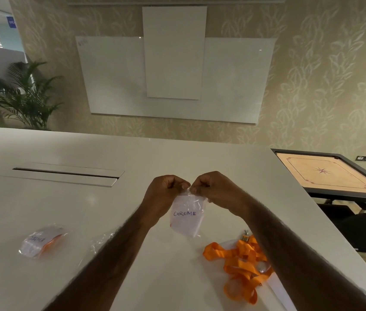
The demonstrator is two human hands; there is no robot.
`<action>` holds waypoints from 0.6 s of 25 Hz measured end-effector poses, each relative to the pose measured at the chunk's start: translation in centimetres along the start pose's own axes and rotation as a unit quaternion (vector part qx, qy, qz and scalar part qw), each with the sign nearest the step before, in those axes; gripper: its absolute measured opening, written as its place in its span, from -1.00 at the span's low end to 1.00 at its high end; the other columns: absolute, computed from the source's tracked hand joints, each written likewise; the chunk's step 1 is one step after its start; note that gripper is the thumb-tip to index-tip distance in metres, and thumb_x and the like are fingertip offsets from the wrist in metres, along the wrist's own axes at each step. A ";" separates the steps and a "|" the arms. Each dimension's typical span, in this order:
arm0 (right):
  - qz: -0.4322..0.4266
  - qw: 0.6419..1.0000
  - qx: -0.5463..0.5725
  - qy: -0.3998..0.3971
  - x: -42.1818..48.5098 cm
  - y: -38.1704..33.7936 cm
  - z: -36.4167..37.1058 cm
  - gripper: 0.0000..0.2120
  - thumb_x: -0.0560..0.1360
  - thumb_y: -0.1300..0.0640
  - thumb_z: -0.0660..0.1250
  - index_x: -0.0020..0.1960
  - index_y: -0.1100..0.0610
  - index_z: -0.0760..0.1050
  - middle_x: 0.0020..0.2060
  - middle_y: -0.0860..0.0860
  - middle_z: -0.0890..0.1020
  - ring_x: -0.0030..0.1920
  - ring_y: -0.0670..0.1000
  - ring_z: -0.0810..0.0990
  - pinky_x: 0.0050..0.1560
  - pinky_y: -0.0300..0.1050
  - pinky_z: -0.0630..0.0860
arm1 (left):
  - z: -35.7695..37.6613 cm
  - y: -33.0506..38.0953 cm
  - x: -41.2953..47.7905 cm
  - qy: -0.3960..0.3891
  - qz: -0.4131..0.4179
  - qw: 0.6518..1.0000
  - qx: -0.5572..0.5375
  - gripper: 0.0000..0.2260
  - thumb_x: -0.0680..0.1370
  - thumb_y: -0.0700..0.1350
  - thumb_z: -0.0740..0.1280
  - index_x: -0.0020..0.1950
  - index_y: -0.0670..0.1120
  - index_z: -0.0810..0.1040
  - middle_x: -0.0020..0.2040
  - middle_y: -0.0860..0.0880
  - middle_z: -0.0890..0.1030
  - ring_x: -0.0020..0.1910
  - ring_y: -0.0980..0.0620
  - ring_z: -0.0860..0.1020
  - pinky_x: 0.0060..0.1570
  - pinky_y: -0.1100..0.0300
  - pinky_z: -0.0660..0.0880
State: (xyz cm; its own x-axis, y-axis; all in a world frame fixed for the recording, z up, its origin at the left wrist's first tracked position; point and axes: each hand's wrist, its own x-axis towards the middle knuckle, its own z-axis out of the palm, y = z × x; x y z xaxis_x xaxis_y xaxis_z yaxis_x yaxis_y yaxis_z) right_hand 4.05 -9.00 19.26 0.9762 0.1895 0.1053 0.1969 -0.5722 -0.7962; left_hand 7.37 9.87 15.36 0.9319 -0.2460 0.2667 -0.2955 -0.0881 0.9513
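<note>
A small clear plastic pouch [186,217] with a white card reading "CHROME" hangs upright above the white table [132,158]. My left hand [164,194] and my right hand [213,190] both pinch its top edge, fingers curled, knuckles almost meeting. A tangle of orange lanyards [242,265] lies on the table under my right forearm. A second pouch [40,241] with a handwritten card and an orange strap inside lies flat at the left. An empty clear pouch [101,241] lies beside my left forearm.
A long cable slot with a lid [65,173] is set into the table at the far left. A carrom board [328,173] on a dark stand is off the table's right edge. Whiteboards [175,75] hang on the wall ahead, and a potted palm [25,95] is at the left.
</note>
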 end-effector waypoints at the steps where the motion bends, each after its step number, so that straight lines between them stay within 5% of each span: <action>1: 0.015 1.000 0.010 -0.008 -0.1 0.1 -0.2 -0.87 0.53 0.14 0.43 -0.11 0.20 0.66 -0.24 0.10 0.66 -0.27 -0.05 0.54 -0.29 -0.22 0.43 | -0.1 -0.1 0.0 0.019 0.002 1.000 0.004 -0.82 0.54 -0.25 0.40 -0.17 -0.01 0.72 -0.14 0.01 0.73 -0.15 0.09 0.65 -0.09 0.18 0.55; 9: 0.037 0.999 0.030 -0.010 -0.1 0.6 -0.6 -0.87 0.49 0.13 0.47 -0.20 0.17 0.66 -0.33 0.03 0.63 -0.29 -0.02 0.50 -0.37 -0.20 0.37 | -0.5 -0.2 -0.3 0.008 -0.005 0.998 0.055 -0.89 0.51 -0.19 0.46 -0.16 0.00 0.74 -0.18 0.04 0.74 -0.21 0.17 0.66 -0.21 0.38 0.52; 15: 0.037 0.994 0.097 0.023 -0.1 1.1 -1.1 -0.91 0.48 0.30 0.39 -0.15 0.26 0.68 -0.34 0.02 0.67 -0.32 -0.05 0.54 -0.34 -0.16 0.44 | -1.0 -0.2 -0.4 0.005 -0.044 0.999 -0.021 -0.92 0.48 -0.09 0.53 -0.14 -0.09 0.73 -0.17 -0.05 0.74 -0.20 0.07 0.66 -0.14 0.22 0.58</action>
State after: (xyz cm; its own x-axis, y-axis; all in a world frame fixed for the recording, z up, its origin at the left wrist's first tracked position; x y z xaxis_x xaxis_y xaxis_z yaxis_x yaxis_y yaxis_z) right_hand 4.31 -10.48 19.07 0.9914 0.1132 0.0649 0.1069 -0.4186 -0.9019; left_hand 7.24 11.00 15.19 0.9558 -0.2296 0.1836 -0.2038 -0.0674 0.9767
